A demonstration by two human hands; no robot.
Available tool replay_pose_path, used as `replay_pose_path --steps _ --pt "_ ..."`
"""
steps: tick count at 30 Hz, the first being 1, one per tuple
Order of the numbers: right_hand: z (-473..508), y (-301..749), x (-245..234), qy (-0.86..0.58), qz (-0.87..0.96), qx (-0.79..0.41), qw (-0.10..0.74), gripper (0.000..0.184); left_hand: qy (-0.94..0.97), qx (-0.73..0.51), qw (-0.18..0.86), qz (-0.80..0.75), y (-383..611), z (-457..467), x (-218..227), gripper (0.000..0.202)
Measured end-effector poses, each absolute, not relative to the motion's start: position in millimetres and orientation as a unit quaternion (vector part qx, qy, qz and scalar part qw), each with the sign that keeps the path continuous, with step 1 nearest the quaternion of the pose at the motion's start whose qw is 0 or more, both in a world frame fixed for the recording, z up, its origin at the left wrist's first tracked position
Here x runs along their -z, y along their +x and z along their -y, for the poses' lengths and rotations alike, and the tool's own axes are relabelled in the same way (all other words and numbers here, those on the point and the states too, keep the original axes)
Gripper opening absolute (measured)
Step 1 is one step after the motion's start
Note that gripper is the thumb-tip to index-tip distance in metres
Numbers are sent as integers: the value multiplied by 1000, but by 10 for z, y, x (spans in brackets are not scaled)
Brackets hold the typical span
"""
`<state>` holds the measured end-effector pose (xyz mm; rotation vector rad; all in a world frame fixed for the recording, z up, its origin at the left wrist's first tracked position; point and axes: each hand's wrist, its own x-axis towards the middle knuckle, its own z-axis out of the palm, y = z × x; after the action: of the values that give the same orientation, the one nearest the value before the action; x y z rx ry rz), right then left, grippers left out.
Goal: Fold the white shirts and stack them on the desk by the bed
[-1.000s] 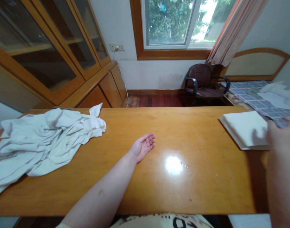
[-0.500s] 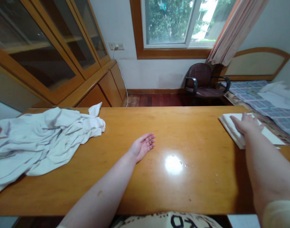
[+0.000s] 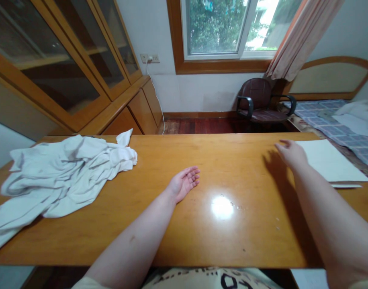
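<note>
My left hand [image 3: 184, 183] rests palm up on the wooden table [image 3: 202, 224] near its middle, fingers loosely spread and holding nothing. Over the table's right side hovers my right hand [image 3: 289, 152], palm down with fingers extended, at the left edge of a folded white cloth [image 3: 328, 162]. It holds nothing. A crumpled pile of white garments [image 3: 60, 172] lies on the table's left side, well apart from both hands.
A glass-fronted wooden cabinet [image 3: 66, 68] runs along the left wall. Beyond the table stand a dark office chair [image 3: 259, 102] under the window and a bed [image 3: 346, 116] with a checked cover at the far right.
My right hand swung in from the right edge, lay on the folded cloth, and now sits at its left edge, lifted slightly. The left hand has stayed still.
</note>
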<state>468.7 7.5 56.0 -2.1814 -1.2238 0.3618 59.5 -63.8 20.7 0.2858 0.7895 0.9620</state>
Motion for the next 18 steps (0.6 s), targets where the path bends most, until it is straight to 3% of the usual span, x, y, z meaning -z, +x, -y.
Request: replay_pose_path --steps 3,6,12,16,18 --pt "-28 3933 -357 -743 500 -280 346 31 139 -453 800 -368 583 640 -201 19" --pt "55 3321 -106 -631 505 -406 428 33 140 -462 794 -371 588 646 -184 17" --pt "133 3004 65 -614 589 -303 429 34 177 -522 694 -464 514 787 -333 15" --pt "106 3036 51 -631 618 -270 384 34 224 -667 542 -460 22 881 -661 10" --pt "97 3028 58 -639 626 -256 367 34 303 -724 391 -481 -394 854 -799 8"
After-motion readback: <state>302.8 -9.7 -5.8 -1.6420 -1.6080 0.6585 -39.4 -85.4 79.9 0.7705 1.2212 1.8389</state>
